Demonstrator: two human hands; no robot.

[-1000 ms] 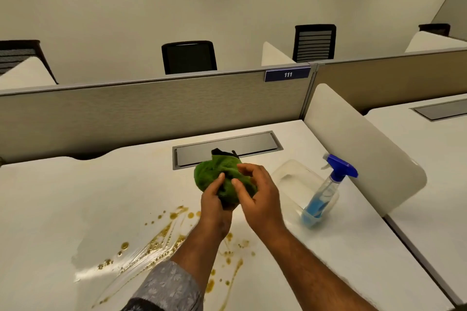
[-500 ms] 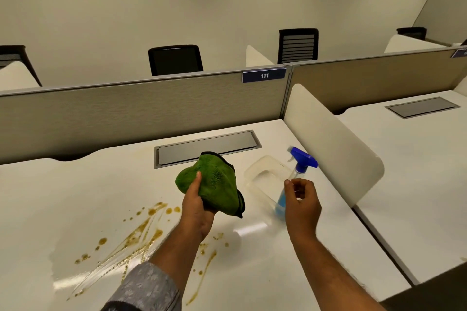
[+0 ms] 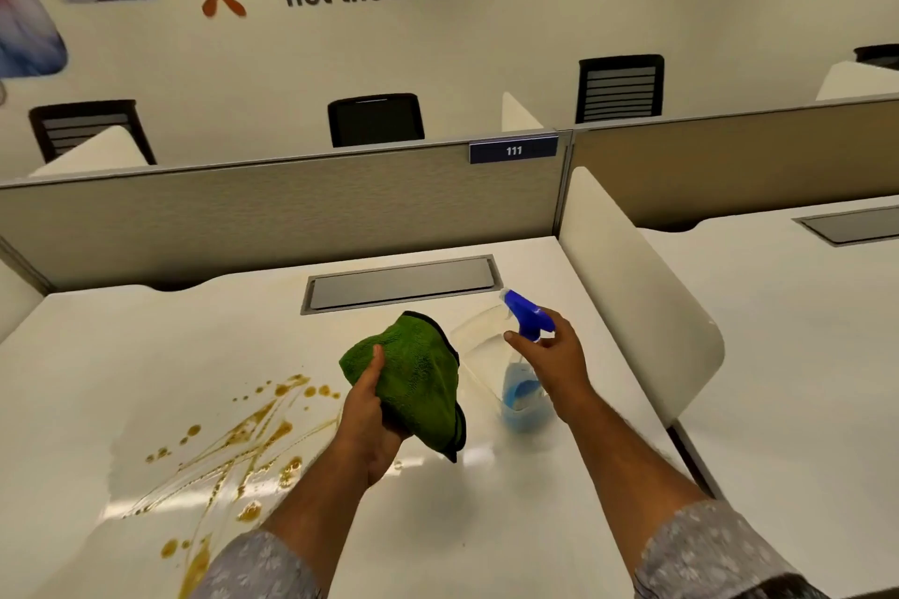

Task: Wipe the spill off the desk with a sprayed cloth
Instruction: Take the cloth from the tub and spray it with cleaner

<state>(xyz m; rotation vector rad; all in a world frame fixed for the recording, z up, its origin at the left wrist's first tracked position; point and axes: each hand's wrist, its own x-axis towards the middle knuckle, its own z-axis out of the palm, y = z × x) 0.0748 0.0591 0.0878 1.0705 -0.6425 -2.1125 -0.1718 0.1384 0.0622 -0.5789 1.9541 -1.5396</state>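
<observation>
A brown spill [image 3: 243,447] of drops and streaks lies on the white desk [image 3: 121,355], left of centre and running toward the front edge. My left hand [image 3: 369,423] holds a green cloth [image 3: 413,379] up above the desk, its thumb pressed on the cloth's front. My right hand [image 3: 554,360] is wrapped around the neck of a spray bottle [image 3: 523,394] with a blue trigger head and blue liquid. The bottle is tilted, its nozzle pointing left toward the cloth.
A clear plastic tray [image 3: 479,336] lies on the desk behind the cloth and the bottle. A grey cable flap [image 3: 404,282] sits at the back of the desk. A white side divider [image 3: 637,297] stands on the right, a grey partition [image 3: 292,209] behind.
My right hand let go of the cloth, reached right and took hold of the spray bottle, lifting it. My left hand kept the cloth, which now hangs more open.
</observation>
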